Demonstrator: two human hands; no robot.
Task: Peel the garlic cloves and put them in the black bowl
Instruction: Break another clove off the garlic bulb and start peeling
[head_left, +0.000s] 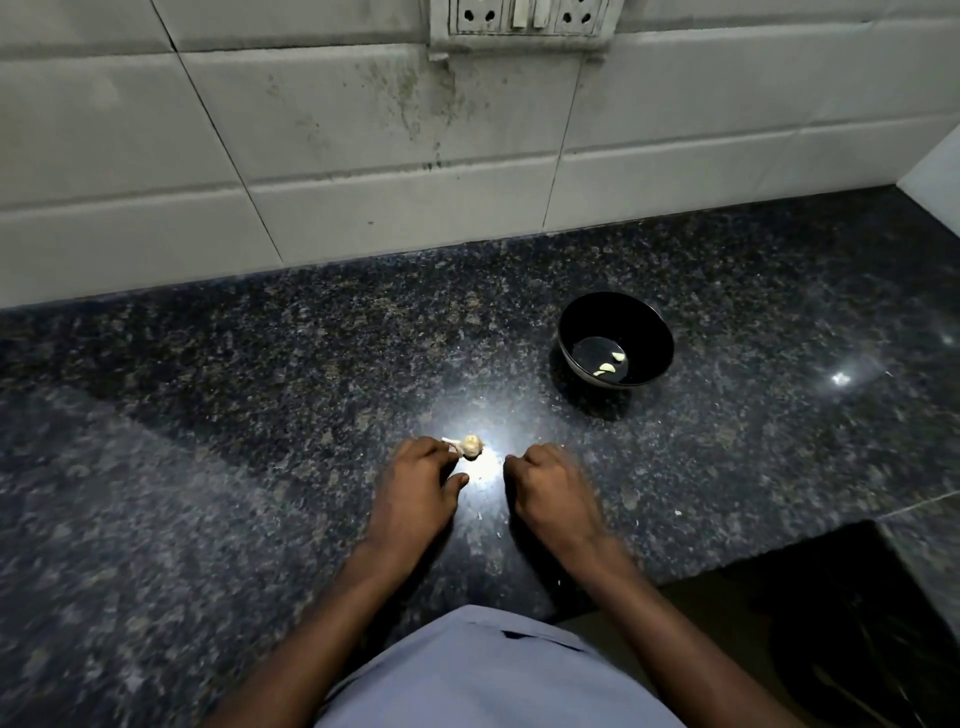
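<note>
Two peeled cloves (610, 364) already lie in the black bowl (615, 340), which stands on the desk (208, 467) well beyond and to the right of the hands. An unpeeled garlic piece (467, 447) rests on the desk at the fingertips of the left hand (423, 480), its stalk end pointing left under those fingers, so its long axis runs roughly left to right. The left hand is plainly nearer and seems to pinch the stalk, though glare blurs the contact. The right hand (550, 488) is curled knuckles-up just beside; whether it holds anything cannot be told.
</note>
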